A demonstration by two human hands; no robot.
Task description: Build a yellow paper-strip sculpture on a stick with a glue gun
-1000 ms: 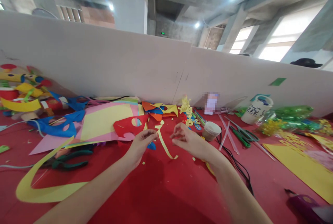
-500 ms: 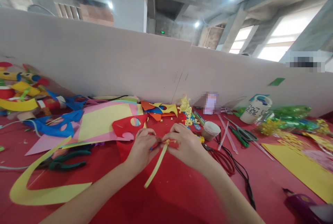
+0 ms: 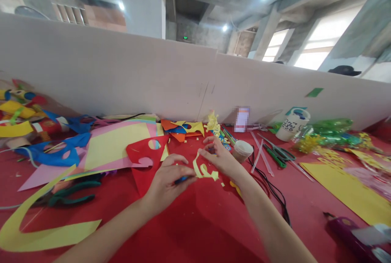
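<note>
A curled yellow paper strip (image 3: pixel 202 170) spans the gap between my hands, with a frilly end at its right. My right hand (image 3: pixel 220 158) has its fingertips at the strip's upper end. My left hand (image 3: pixel 169 178) is curled around a small blue object (image 3: pixel 181 179), mostly hidden by the fingers; its fingertips reach the strip's left side. Behind my left hand lies a red mask-like cutout (image 3: pixel 143 149) with an eye hole. Small yellow scraps lie on the red table (image 3: pixel 189 226) beside the strip.
Green-handled pliers (image 3: pixel 73 193) and a curved yellow cutout (image 3: pixel 51 236) lie left. A paper cup (image 3: pixel 242 150), scissors (image 3: pixel 282 154), a white container (image 3: pixel 292 125) and a yellow sheet (image 3: pixel 332 191) are right. A purple glue gun (image 3: pixel 348 232) lies front right. A white partition (image 3: pixel 122 75) stands behind.
The yellow strip hung straight down from my right fingers; now it is curled between my hands. My right hand has lifted and moved slightly away from my left. The view has shifted slightly right.
</note>
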